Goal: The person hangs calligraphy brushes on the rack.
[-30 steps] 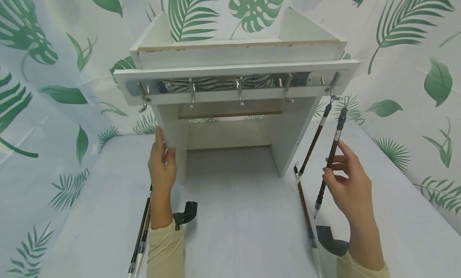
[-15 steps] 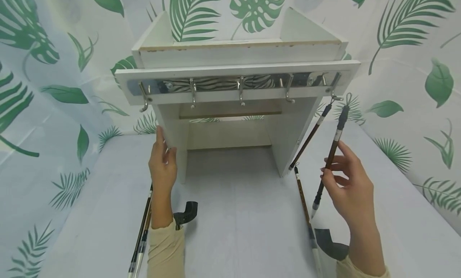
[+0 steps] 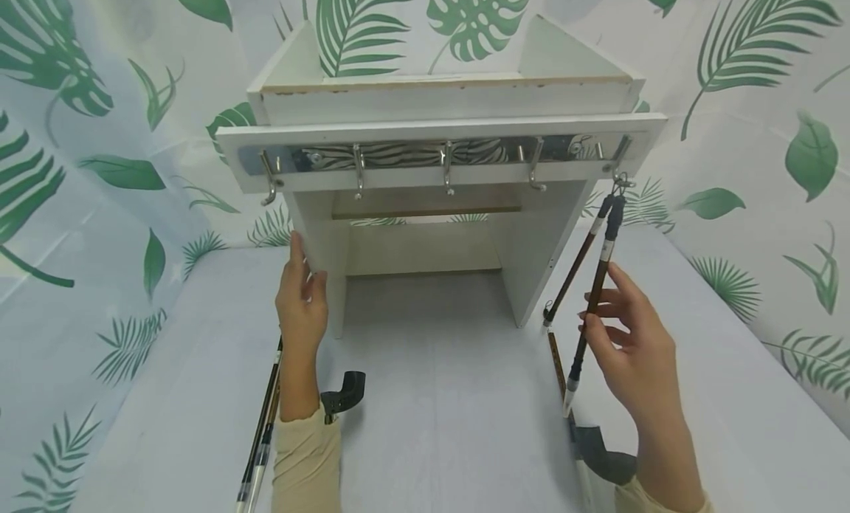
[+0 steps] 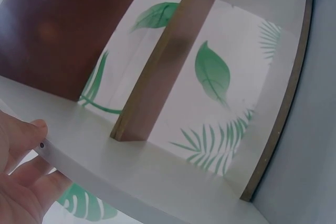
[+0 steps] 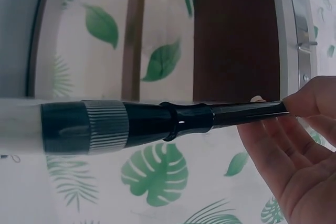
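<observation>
"Pinching w/ R hand [image 3: 634, 343]: thumb + fingers clamped on brush [image 3: 600, 283], tilted, tip down."
"Brush's top end?"
"Up at far-R hook [image 3: 621, 157], nr the other hanging brush [image 3: 576, 262]. Can't tell if it's on."
"And L?"
"L hand [image 3: 302, 306]'s got cabinet side panel [image 3: 322, 225] btwn my thumb + fingers."

A leaf-printed backdrop [image 3: 744, 136] rises behind and beside the pale grey tabletop [image 3: 432, 402]

Wrinkled beige sleeves [image 3: 307, 461], plain fabric, two black attachments [image 3: 350, 395], bent like pipe elbows
</observation>
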`<state>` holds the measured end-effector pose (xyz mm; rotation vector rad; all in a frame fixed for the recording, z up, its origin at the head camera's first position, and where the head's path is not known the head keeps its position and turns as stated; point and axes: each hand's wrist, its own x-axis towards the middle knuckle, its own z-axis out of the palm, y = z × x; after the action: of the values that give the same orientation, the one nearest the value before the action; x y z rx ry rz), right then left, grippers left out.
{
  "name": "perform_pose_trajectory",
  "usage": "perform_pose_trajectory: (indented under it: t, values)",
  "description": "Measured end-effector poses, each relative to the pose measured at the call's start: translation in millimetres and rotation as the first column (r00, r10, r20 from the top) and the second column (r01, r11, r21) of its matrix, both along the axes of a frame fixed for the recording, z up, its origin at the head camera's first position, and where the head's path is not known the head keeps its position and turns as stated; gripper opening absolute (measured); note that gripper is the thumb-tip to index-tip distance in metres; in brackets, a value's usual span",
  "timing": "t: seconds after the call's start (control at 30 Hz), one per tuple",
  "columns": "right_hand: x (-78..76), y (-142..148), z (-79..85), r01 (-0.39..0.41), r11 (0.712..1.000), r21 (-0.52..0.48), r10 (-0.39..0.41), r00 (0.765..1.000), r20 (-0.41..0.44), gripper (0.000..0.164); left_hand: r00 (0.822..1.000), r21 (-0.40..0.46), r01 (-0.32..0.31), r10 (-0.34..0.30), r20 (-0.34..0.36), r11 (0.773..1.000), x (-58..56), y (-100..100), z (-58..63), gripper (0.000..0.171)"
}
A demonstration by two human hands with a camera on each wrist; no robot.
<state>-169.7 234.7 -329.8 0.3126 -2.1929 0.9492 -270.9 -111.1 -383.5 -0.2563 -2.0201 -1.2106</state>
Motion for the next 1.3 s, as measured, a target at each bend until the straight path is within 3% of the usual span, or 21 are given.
perform_pose_trajectory:
  t: [0.23,1.3]
  values:
    - [-1.1,-6,-1.4,-0.087,0.995,0.044,0.089,0.995,-0.051,0.070,1.000,-0.008,-0.013,0.013,0.010,1.000,0.2,0,0.0,0.065]
    - [-2.8,-25,-5.6,-0.200,0.977,0.076,0.206,0.976,-0.075,0.071,1.000,-0.021,-0.018,0.018,-0.023,1.000,-2.0,-1,-0.9,0.064]
